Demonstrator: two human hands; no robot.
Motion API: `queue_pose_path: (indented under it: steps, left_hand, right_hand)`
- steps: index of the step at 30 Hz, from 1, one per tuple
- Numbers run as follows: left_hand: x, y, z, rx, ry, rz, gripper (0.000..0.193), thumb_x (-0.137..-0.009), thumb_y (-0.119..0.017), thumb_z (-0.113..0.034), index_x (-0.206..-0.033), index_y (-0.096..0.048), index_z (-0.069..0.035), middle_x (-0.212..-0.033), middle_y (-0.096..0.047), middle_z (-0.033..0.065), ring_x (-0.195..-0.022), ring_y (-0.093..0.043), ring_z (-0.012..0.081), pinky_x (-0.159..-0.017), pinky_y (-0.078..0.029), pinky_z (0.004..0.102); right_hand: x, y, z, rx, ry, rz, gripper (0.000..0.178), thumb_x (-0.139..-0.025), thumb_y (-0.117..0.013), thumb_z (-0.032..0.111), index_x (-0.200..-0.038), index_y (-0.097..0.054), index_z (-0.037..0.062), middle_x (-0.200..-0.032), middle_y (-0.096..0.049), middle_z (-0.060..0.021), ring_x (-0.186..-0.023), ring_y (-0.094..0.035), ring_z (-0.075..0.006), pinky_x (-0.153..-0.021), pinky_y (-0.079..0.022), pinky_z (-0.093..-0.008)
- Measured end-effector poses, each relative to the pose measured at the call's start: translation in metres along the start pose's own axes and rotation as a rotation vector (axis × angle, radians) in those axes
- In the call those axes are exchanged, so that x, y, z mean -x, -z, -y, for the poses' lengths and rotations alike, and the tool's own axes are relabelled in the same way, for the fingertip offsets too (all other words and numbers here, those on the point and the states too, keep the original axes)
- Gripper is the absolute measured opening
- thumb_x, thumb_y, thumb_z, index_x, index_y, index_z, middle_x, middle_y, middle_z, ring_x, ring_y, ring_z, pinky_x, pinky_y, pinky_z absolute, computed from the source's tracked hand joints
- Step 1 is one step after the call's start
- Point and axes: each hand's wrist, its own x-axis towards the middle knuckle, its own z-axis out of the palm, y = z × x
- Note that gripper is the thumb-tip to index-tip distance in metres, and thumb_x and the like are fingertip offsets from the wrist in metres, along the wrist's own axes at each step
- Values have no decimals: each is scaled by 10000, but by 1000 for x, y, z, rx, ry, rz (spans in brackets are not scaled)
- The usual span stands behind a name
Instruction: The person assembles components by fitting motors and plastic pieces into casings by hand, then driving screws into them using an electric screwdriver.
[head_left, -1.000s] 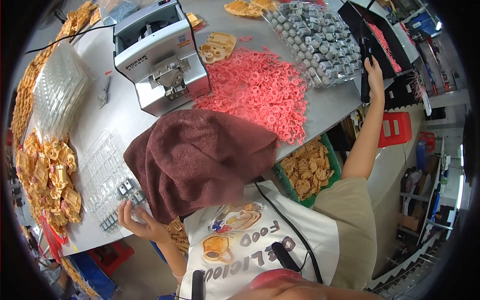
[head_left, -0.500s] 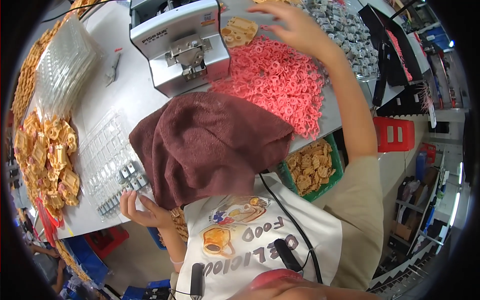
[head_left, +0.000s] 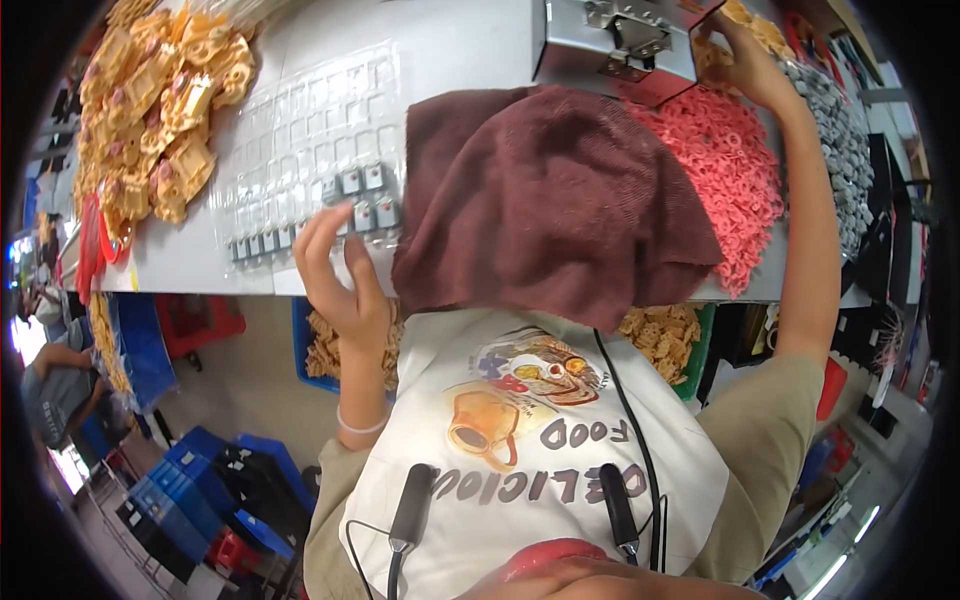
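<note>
My left hand (head_left: 345, 290) is at the table's front edge, fingers apart and loosely bent. Its fingertips reach over small grey block-shaped parts (head_left: 352, 180) with metallic tops, set in a clear plastic tray (head_left: 300, 130). Several rows of the tray's pockets hold no parts. My right hand (head_left: 750, 65) reaches far right beside a silver machine (head_left: 615, 50) with a metal fixture on its front. Its thumb and fingers are spread around a tan plastic piece (head_left: 711, 58), without a visible grip. A heap of pink ring-shaped parts (head_left: 725, 170) lies below that hand.
A dark maroon cloth (head_left: 550, 200) drapes over the table's front edge. Tan moulded pieces (head_left: 160, 110) are piled at the left. Grey parts (head_left: 835, 150) spread at the far right. Below the edge hang a blue bin (head_left: 301, 345) and a green bin (head_left: 704, 345) of tan pieces.
The view has swung, so the table contents sit further right and higher. My right hand has come to the tan piece beside the machine. My left hand stays by the tray.
</note>
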Motion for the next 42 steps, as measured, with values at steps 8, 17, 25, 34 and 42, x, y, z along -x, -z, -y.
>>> queue_pose_path:
  steps: [8,17,25,34,42]
  left_hand:
    - [-28,2,15,-440,1,224,325,-990,-542,-108,-1307,-585,-46,-1292,-595,168,-1236,-540,344,-1032,-412,424]
    - [-34,24,10,-213,117,268,285,-914,-620,-19,-1197,-643,-42,-1190,-625,143,-1090,-606,304,-906,-493,385]
    - [-54,28,10,-146,252,367,295,-854,-682,-6,-1147,-680,-40,-1128,-662,85,-992,-633,207,-857,-497,318]
    - [-42,30,31,72,289,79,150,-967,-571,-17,-1083,-666,-5,-974,-695,78,-882,-679,221,-763,-513,288]
    - [-38,39,18,-93,60,383,228,-925,-589,33,-1132,-668,-20,-1165,-659,107,-1073,-642,234,-834,-523,330]
  right_hand:
    - [-3,-38,-48,135,131,-45,670,-816,-714,44,-1431,-457,116,-1362,-502,-123,-1255,-507,-344,-1047,-422,-409]
    - [-6,-41,-22,115,113,-184,563,-846,-723,89,-1371,-519,118,-1420,-441,-143,-1307,-477,-329,-1050,-438,-417]
    - [-7,-15,6,386,286,-350,381,-707,-696,98,-1075,-637,25,-933,-612,-208,-889,-602,-380,-756,-467,-459]
    - [42,60,107,332,-251,-465,363,-728,-754,90,-1053,-619,1,-969,-661,-161,-880,-677,-314,-760,-523,-362]
    - [73,4,213,-1096,-230,-205,379,-788,-811,60,-1111,-624,-5,-944,-682,-45,-849,-646,-91,-740,-522,-227]
